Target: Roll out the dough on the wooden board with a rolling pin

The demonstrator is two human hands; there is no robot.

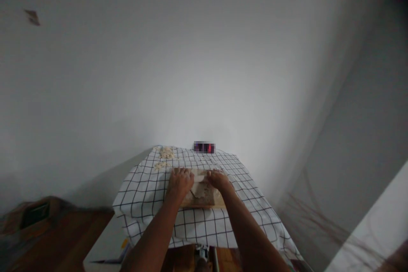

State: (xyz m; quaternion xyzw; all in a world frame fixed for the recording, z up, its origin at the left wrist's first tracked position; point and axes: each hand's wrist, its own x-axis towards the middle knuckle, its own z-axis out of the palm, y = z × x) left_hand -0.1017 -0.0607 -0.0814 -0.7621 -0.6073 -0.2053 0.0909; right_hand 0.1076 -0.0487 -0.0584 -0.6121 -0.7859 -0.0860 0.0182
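Observation:
My left hand (182, 182) and my right hand (218, 179) are over the far part of a wooden board (204, 199). Between them runs a short pale bar (200, 177), its ends hidden by the hands. Both hands look closed round it, fingers curled and knuckles up. Whether it is a rolling pin or another tool I cannot make out. A dark crooked line and lighter, powdery-looking patches mark the board's top. Beyond my left hand lie a heap of pale scraps (166, 152) and a smaller pile (161, 165).
A white cloth with a dark grid (143, 195) covers the table, which stands against a pale wall (204, 72). A small blurred dark and red object (204, 147) sits at its far edge. Boxes (38, 216) stand low on the left. Thin stalks (328, 221) show at right.

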